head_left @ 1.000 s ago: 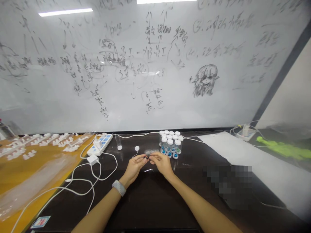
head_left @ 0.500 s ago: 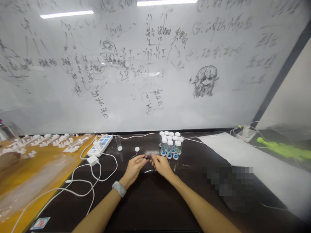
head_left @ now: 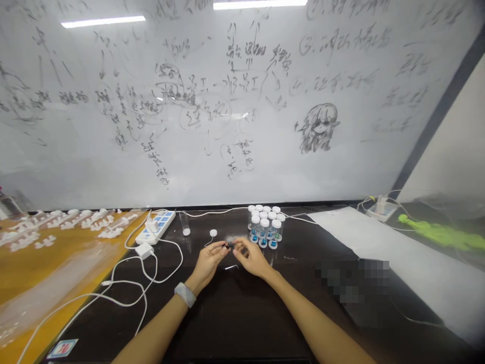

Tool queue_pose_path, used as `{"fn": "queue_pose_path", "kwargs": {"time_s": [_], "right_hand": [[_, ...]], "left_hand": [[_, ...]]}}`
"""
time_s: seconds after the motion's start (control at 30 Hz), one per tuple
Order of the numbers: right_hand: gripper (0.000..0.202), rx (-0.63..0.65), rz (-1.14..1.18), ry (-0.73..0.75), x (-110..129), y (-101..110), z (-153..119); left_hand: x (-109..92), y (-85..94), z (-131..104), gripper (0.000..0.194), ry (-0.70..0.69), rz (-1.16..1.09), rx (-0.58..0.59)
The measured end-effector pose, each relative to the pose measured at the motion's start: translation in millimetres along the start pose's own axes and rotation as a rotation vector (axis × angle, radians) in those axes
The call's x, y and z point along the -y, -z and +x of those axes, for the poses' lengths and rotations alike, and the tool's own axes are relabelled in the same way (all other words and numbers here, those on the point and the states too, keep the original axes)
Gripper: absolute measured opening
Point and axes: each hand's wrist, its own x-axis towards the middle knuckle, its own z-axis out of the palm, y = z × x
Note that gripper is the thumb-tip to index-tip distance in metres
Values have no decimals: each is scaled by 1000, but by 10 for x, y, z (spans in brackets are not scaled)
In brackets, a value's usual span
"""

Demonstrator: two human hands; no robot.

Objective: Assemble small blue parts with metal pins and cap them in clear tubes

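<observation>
A small dark part [head_left: 229, 246], too small to name, lies between my two hands above the dark table. My left hand [head_left: 206, 261] pinches its left end with thumb and fingertips. At the other end, the thumb and index finger of my right hand [head_left: 253, 258] close around it, with a small gap showing between them. Just below, a thin bent metal rod [head_left: 231, 267] rests on the table. Beyond the fingers lies a clear tube or wrap [head_left: 231, 237], partly hidden. A white round cap [head_left: 213, 233] with a thin wire is behind my left hand.
Several clear jars with white lids [head_left: 264, 222] and blue contents stand behind my right hand. A clear tube [head_left: 184, 223] lies near a power strip [head_left: 156, 227]. White cables [head_left: 146, 283] loop at left. White plastic parts [head_left: 71, 218] cover the yellow surface. A whiteboard [head_left: 242, 187] stands behind.
My right hand's index finger and thumb have spread a little and shifted slightly around the small dark part. The left hand keeps its pinch.
</observation>
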Motion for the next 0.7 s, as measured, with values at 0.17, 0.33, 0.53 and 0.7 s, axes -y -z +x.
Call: {"fn": "queue_pose_path", "kwargs": {"time_s": [0.17,0.33,0.53,0.7], "right_hand": [[26,-17,-85,30,8,10,6],[23,-7,-44,16,-3,9,-1],[20,-15,-98,41,-12,15,0],[18,7,-105,71,-20,30,3]], "left_hand": [[1,0,2,40,-6,-3,-13],[9,10,9,40,2,6,-11],[-5,-7,-1,40,1,-10,-22],[-6,-6,-5,39,2,-11,-1]]}}
